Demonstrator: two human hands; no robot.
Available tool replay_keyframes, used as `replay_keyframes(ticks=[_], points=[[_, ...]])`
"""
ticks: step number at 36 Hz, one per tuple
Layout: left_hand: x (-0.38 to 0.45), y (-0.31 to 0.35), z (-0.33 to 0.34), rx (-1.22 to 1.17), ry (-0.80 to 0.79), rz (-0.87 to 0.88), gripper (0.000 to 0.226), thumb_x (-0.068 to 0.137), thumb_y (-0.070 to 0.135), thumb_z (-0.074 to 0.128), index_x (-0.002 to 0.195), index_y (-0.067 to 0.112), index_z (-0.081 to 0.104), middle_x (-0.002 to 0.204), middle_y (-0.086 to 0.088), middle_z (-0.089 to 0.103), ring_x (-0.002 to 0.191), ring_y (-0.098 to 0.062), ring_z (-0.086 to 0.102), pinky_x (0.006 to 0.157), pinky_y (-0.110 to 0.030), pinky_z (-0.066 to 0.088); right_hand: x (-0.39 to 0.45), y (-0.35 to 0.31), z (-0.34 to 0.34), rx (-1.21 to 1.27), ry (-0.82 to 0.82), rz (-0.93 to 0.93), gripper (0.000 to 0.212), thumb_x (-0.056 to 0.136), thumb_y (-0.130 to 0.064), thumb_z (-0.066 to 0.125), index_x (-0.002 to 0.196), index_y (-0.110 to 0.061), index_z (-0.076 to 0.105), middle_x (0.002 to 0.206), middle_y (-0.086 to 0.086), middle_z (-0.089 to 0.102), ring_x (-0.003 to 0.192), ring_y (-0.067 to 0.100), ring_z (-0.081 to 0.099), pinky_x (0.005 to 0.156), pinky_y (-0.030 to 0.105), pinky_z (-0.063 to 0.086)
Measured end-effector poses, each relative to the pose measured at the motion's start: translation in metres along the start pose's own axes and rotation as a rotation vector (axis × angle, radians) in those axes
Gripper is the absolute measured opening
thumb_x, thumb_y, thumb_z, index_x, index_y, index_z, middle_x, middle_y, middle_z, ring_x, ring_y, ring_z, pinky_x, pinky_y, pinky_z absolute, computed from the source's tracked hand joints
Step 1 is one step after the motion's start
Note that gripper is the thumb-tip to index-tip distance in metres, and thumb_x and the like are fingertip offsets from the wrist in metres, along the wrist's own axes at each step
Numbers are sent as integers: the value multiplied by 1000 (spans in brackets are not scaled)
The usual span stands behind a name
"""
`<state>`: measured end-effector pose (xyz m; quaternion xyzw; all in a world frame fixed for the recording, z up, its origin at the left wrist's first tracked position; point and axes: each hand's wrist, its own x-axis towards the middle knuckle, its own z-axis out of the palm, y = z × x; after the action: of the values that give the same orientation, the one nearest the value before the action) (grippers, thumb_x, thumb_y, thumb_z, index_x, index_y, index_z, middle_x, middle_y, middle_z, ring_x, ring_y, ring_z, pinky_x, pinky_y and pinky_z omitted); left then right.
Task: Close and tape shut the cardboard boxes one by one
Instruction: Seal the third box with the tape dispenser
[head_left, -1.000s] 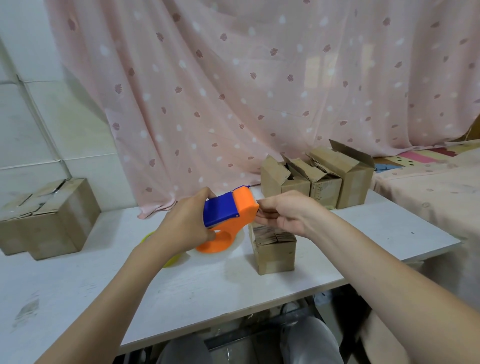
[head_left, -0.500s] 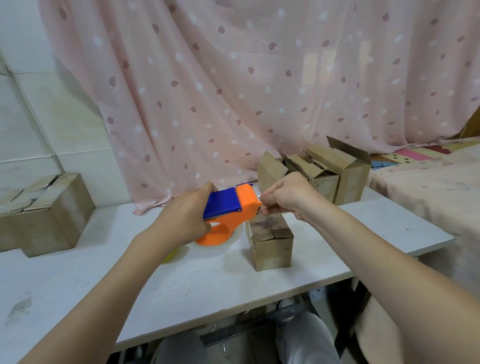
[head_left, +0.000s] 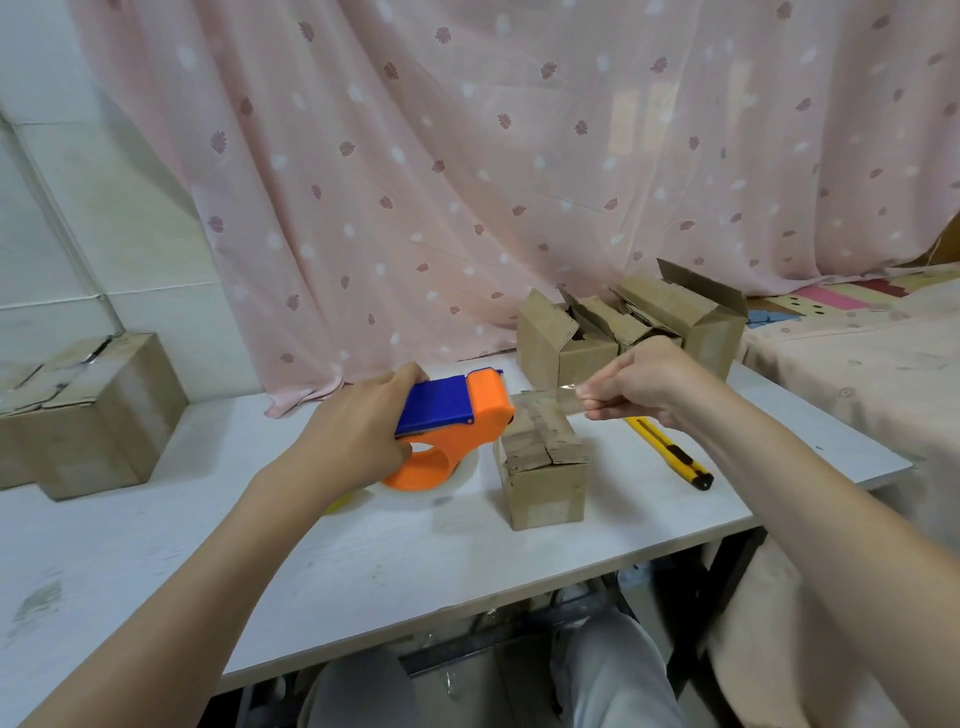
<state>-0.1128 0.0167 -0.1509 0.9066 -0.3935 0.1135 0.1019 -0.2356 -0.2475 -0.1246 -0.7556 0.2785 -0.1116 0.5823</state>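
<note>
My left hand (head_left: 356, 431) grips the blue handle of an orange and blue tape dispenser (head_left: 452, 415) just left of a small closed cardboard box (head_left: 545, 462) on the white table (head_left: 363, 566). My right hand (head_left: 644, 384) pinches the free end of a clear tape strip (head_left: 545, 402) stretched from the dispenser's mouth over the far part of the box top. The strip hangs slightly above the box flaps. Behind, three open cardboard boxes (head_left: 623, 332) stand together by the curtain.
A yellow utility knife (head_left: 670, 452) lies on the table right of the small box. A large taped carton (head_left: 78, 410) sits at the far left. A pink curtain (head_left: 519, 156) hangs behind, and a pink-covered surface (head_left: 857, 374) adjoins the table's right end.
My right hand has drawn away to the right, pulling a length of tape out of the dispenser across the box. The utility knife is now uncovered beside the box.
</note>
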Motion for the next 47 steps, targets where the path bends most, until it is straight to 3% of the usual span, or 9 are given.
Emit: replay_keyframes(ticks=[11, 22, 28, 31, 33, 35, 39, 42, 47], points=[[2, 8, 17, 97, 38, -13, 53, 76, 6, 58, 122, 24, 42, 101, 1, 52, 86, -23, 55, 67, -37, 50, -4, 8, -3, -43, 16, -8, 16, 81, 10, 74, 94, 18, 70, 90, 32, 70, 64, 28, 69, 52, 23, 58], [-5, -13, 19, 43, -25, -22, 50, 76, 7, 59, 118, 27, 42, 102, 3, 54, 87, -20, 53, 73, -39, 51, 0, 20, -14, -26, 26, 40, 10, 80, 7, 76, 86, 13, 72, 81, 25, 73, 71, 31, 75, 57, 26, 61], [-6, -7, 23, 79, -76, -34, 54, 82, 6, 56, 129, 28, 39, 101, 5, 49, 89, -18, 53, 64, -28, 38, 2, 24, -10, -28, 15, 66, 14, 80, 10, 75, 91, 17, 70, 86, 30, 70, 66, 29, 70, 51, 24, 59], [-5, -6, 24, 100, -67, -29, 60, 82, 7, 55, 135, 30, 37, 101, 5, 48, 90, -19, 52, 67, -31, 44, 3, 24, -11, -35, 13, 81, 17, 79, 9, 76, 92, 17, 69, 86, 29, 71, 64, 28, 71, 51, 25, 58], [-3, -6, 26, 107, -64, -13, 72, 83, 7, 53, 144, 38, 31, 101, 6, 46, 90, -18, 51, 70, -32, 48, 4, 24, -11, -51, 17, 85, 18, 80, 9, 76, 94, 17, 69, 86, 28, 71, 64, 27, 71, 50, 24, 58], [-1, -7, 29, 127, -56, 22, 87, 86, 8, 50, 152, 51, 13, 99, 6, 43, 87, -18, 50, 68, -32, 49, 6, 24, -11, -67, 18, 92, 19, 80, 8, 75, 96, 17, 69, 84, 27, 71, 64, 27, 70, 50, 25, 58], [-3, -3, 31, 210, -26, 80, 96, 90, 11, 46, 140, 63, -17, 93, 5, 35, 80, -16, 43, 56, -25, 30, 10, 30, -8, -91, 12, 112, 23, 81, 9, 76, 101, 17, 67, 86, 28, 71, 66, 28, 71, 59, 32, 63], [-4, -1, 35, 252, -26, 93, 95, 93, 14, 47, 139, 61, -23, 92, 5, 33, 79, -15, 38, 63, -25, 30, 13, 38, -5, -95, 14, 127, 25, 80, 8, 78, 101, 16, 66, 85, 29, 72, 70, 32, 73, 67, 39, 63], [-2, -3, 44, 237, -9, 120, 95, 92, 15, 47, 137, 63, -21, 94, 3, 40, 76, -17, 38, 66, -28, 33, 19, 48, -2, -105, 29, 135, 25, 78, 7, 80, 97, 15, 66, 80, 27, 72, 65, 31, 73, 65, 38, 63]])
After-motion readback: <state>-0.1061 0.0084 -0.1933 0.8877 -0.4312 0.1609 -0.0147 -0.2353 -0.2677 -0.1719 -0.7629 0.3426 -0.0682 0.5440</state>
